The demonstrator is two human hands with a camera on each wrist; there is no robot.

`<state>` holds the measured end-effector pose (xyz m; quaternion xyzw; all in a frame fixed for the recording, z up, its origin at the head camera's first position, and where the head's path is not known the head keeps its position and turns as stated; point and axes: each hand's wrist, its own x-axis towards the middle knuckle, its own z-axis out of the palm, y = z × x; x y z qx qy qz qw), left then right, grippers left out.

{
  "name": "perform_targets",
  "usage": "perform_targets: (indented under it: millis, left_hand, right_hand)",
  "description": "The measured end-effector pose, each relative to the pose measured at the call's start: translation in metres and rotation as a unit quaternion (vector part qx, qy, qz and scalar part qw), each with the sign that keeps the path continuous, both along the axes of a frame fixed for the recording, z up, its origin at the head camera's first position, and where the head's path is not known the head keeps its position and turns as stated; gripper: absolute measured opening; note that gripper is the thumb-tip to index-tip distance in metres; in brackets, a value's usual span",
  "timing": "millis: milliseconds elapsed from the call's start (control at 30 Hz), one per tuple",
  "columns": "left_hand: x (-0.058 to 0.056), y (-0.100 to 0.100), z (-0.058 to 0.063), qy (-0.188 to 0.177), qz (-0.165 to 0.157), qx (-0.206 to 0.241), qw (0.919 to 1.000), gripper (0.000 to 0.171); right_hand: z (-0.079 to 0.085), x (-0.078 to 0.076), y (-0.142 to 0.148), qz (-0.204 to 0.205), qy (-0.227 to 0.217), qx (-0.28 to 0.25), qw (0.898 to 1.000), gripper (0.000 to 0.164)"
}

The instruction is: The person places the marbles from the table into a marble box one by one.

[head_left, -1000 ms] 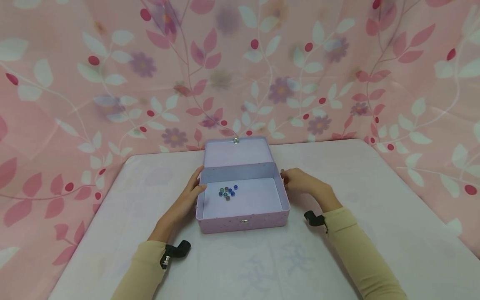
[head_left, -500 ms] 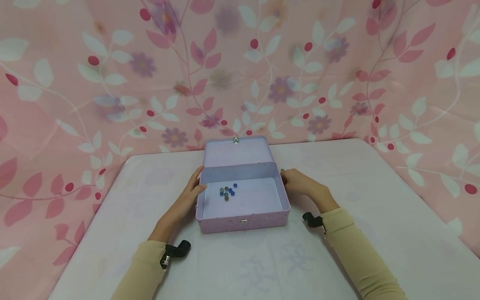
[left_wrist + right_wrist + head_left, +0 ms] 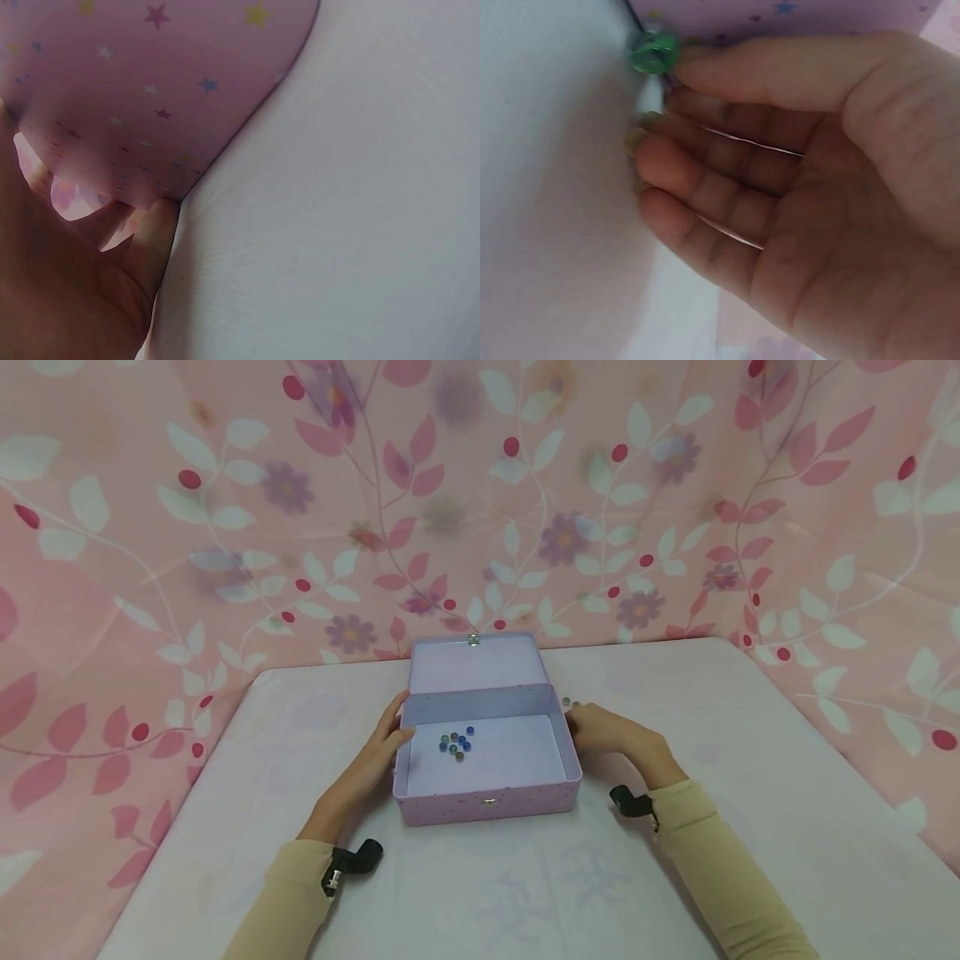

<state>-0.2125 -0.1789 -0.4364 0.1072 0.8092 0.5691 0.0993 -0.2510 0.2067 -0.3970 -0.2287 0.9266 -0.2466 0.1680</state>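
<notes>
A lilac tin box (image 3: pixel 491 810) stands with its lid (image 3: pixel 480 664) swung back. Glass marbles (image 3: pixel 459 757), several of them blue, green and brownish, lie on its floor toward the left. My left hand (image 3: pixel 375 752) holds the box's left wall, thumb at the rim and fingers along the outside. In the left wrist view its fingers (image 3: pixel 154 232) meet the star-printed side. My right hand (image 3: pixel 603 728) is low beside the right wall, fingers loosely bent to the tabletop. A green marble (image 3: pixel 655 52) is right at its thumb tip. Two marbles (image 3: pixel 566 701) show just beyond this hand.
A white cloth (image 3: pixel 525 893) covers the table around the box. Pink floral fabric (image 3: pixel 480 510) hangs behind the table and along its sides. Each sleeved wrist bears a black camera mount (image 3: pixel 356 857).
My right hand has shifted slightly to the right, and a second marble now shows beyond it. Some marbles inside the box have rolled a little. My left hand stays on the box.
</notes>
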Motion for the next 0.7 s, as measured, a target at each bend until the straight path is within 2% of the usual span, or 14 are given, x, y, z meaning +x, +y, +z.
perform_targets:
  millis: [267,433,567,667,700]
  left_hand:
    - [-0.001,-0.001,-0.001,0.001,-0.002,0.002,1.0000,0.061]
    - [-0.002,-0.002,-0.002,0.001,-0.002,-0.003,1.0000,0.060]
    - [-0.001,-0.002,-0.003,0.001,-0.003,-0.005,1.0000,0.061]
    - [0.000,-0.001,-0.002,0.003,-0.004,-0.004,1.0000,0.061]
    - [0.002,0.000,0.003,0.001,-0.005,-0.003,1.0000,0.061]
  right_hand:
    - [0.006,0.005,0.003,0.010,-0.050,0.020,0.999,0.031]
    - [0.006,0.005,0.003,0.011,-0.059,0.030,0.998,0.032]
    - [0.009,0.006,0.003,0.016,-0.066,0.038,0.997,0.039]
    - [0.013,0.009,0.003,0.020,-0.092,0.046,0.994,0.049]
    - [0.015,0.011,0.002,0.017,-0.105,0.047,0.993,0.051]
